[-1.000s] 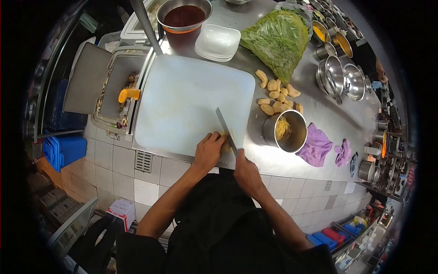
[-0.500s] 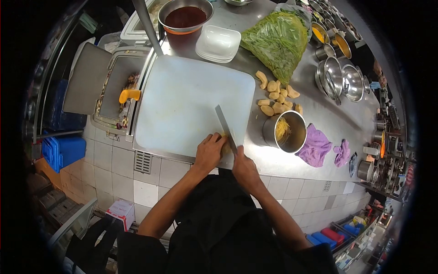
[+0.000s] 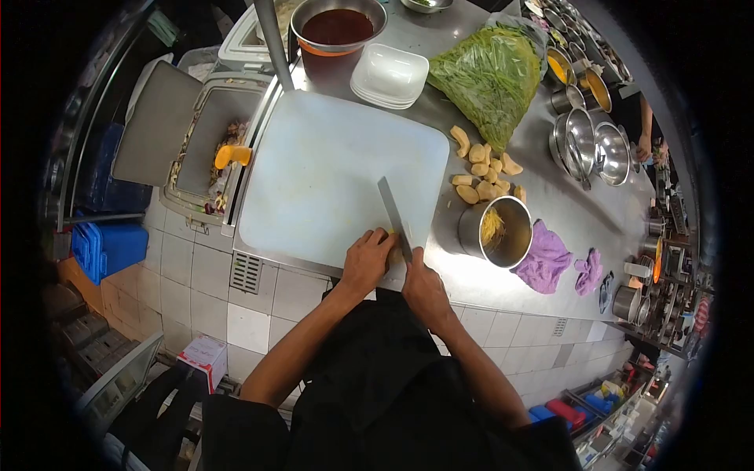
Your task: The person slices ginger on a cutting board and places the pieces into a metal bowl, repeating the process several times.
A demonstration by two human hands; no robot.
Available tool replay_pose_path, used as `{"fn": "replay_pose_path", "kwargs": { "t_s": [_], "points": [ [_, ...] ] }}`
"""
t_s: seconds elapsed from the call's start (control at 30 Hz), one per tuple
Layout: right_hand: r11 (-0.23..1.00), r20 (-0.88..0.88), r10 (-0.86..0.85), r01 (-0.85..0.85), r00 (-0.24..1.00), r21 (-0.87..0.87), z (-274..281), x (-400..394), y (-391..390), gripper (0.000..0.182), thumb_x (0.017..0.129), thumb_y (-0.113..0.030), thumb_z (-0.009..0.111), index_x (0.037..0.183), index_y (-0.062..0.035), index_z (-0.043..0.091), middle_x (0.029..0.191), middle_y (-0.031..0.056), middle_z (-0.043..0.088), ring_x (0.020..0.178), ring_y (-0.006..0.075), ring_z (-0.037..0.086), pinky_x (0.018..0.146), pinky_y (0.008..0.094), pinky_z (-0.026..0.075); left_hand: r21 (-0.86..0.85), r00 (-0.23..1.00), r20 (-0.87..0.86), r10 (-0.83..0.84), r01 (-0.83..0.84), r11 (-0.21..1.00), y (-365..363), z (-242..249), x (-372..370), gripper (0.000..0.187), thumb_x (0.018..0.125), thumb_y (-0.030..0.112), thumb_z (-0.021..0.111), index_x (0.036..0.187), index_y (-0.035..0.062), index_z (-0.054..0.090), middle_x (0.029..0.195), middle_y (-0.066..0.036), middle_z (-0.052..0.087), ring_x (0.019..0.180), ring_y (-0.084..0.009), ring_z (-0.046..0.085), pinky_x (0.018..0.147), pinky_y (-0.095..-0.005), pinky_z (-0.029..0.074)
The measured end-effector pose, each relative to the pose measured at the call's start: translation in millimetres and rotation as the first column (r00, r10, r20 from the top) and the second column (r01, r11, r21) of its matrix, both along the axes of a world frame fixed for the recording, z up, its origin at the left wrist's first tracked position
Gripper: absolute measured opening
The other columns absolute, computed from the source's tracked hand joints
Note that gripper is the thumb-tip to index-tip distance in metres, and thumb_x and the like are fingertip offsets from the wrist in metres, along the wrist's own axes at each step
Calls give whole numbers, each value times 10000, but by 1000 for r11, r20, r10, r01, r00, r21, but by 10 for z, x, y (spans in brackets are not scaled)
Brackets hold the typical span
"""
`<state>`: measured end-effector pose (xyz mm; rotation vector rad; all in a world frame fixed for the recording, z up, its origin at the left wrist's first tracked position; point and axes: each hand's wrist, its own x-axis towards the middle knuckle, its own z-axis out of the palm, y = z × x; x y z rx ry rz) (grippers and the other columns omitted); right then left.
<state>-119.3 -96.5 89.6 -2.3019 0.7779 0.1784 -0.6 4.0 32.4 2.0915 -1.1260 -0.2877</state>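
Note:
A white cutting board point(image 3: 338, 165) lies at the steel counter's near edge. On its near right corner my left hand point(image 3: 367, 261), fingers curled, presses down a small yellowish piece of ginger, mostly hidden by the fingers. My right hand point(image 3: 426, 289) is closed round the handle of a kitchen knife point(image 3: 393, 210). The blade stands right beside the left fingertips, its tip pointing away from me. Right of the board is a steel pot point(image 3: 470, 229) with thin yellow shreds point(image 3: 492, 226) inside. Behind it lie several peeled ginger pieces point(image 3: 479, 169).
Behind the board stand stacked white dishes point(image 3: 389, 74) and a steel bowl of dark red liquid point(image 3: 338, 27). A bag of greens point(image 3: 491, 78), purple cloths point(image 3: 543, 259) and steel bowls point(image 3: 611, 153) are rightward. An open waste bin point(image 3: 181, 184) stands left. Another person's arm point(image 3: 646, 125) shows far right.
The view has shifted slightly, so the counter appears a little further right. Another person's arm has come into view at the far right. My hands and the knife keep nearly the same place on the board.

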Motion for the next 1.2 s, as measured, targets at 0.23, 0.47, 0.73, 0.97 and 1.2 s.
{"fn": "replay_pose_path", "kwargs": {
  "t_s": [0.23,0.47,0.73,0.97,1.2],
  "points": [
    [998,-165,60,-60,984,1,572,169,-80,192,1008,-64,472,1150,9,365,710,346,623,705,551,633,617,630,485,-29,1000,-4,6,-6,1000,-22,1,31,330,816,2,644,1133,88,673,965,-83,635,935,-302,644,779,-425,558],
    [1000,-37,-3,4,999,16,57,-17,16,195,1010,-63,462,1155,13,356,715,357,623,727,573,627,635,644,484,-22,1000,-14,8,-8,1000,-12,19,16,307,823,-6,627,1114,83,670,961,-80,634,934,-307,643,779,-429,557],
    [996,-166,85,-81,982,34,734,97,-40,236,970,-19,472,1165,27,348,713,359,621,728,564,635,632,639,486,-37,1000,18,1,0,999,-13,-27,32,328,811,-4,627,1125,85,656,971,-87,626,930,-294,641,776,-412,554],
    [999,-8,20,-20,1000,31,19,104,-52,282,936,10,493,1180,41,357,734,356,630,730,564,637,654,642,487,-54,1000,10,11,-10,998,-37,-17,61,319,805,2,630,1114,81,649,967,-90,623,917,-299,640,777,-420,553],
    [997,-164,74,-75,984,2,640,39,-26,282,919,13,492,1169,35,364,710,349,622,722,556,643,649,627,509,-37,1000,2,-5,5,999,-6,-16,39,293,829,6,629,1113,76,650,993,-89,628,922,-302,643,791,-420,557]
  ]
}}
